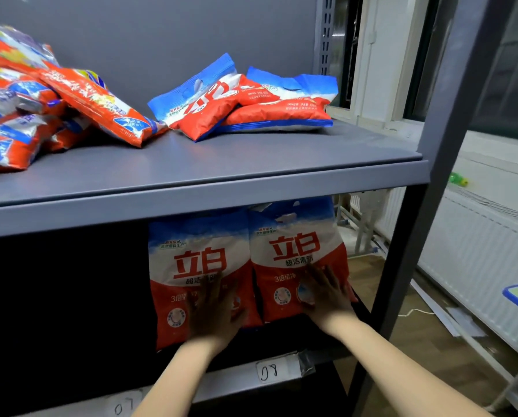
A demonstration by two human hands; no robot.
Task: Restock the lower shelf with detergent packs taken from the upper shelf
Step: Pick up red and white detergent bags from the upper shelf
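Note:
Two red, white and blue detergent packs stand upright side by side on the lower shelf (245,377). My left hand (214,308) lies flat with spread fingers against the front of the left pack (179,260). Against the right pack (294,242) my right hand (324,293) presses in the same flat way. On the upper shelf (191,188) two more packs of this kind (242,100) lie overlapping near the right end. A heap of orange and blue packs (41,97) lies at its left.
The shelf's dark right post (426,176) runs down close beside my right arm. Labels "07" (122,406) and "08" (269,371) are stuck on the lower shelf's front edge. Right of the unit are a white radiator (474,260), a window sill and wooden floor.

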